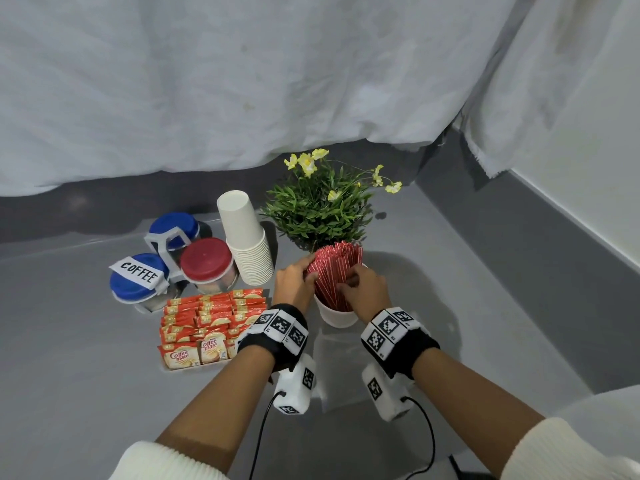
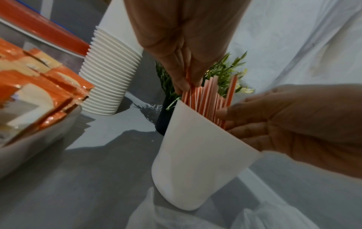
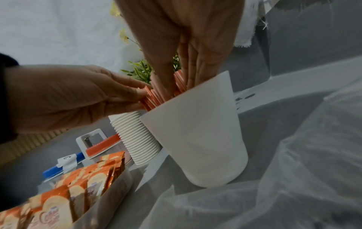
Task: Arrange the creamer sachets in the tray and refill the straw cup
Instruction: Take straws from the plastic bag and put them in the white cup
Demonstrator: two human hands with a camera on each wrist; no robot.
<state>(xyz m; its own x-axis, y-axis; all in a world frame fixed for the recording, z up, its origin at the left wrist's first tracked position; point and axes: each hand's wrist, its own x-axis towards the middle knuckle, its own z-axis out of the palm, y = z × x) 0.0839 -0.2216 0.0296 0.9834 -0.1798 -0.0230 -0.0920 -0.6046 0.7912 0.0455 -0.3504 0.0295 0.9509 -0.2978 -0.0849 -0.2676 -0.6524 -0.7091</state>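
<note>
Creamer sachets (image 1: 211,320), orange and white, stand in close rows inside a clear tray (image 1: 194,368) at the left front of the grey counter (image 1: 86,375). Behind the tray stand three lidded jars: a blue-lidded one (image 1: 138,277) with a white tag reading COFFEE, a second blue-lidded one (image 1: 175,228) farther back, and a red-lidded one (image 1: 206,260) nearest the sachets. Just right of the jars, a stack of white paper cups (image 1: 247,242) stands upside down. Right of the stack, the left hand (image 1: 294,282) meets the left side of a bundle of red-and-white wrapped straws (image 1: 334,275), its fingers (image 2: 181,80) closed around several of them. The straws stand upright and fanned in a white straw cup (image 1: 337,315), which rests on the counter just right of the tray and in front of a potted plant (image 1: 322,206) with yellow flowers. The right hand (image 1: 363,289) meets the near right side of the bundle, its fingers (image 3: 192,68) reaching down among the straws above the cup rim; whether they grip any cannot be told. Both wrists carry black bands with white coded markers, and a crumpled white cloth (image 1: 242,74) hangs behind the counter.
</note>
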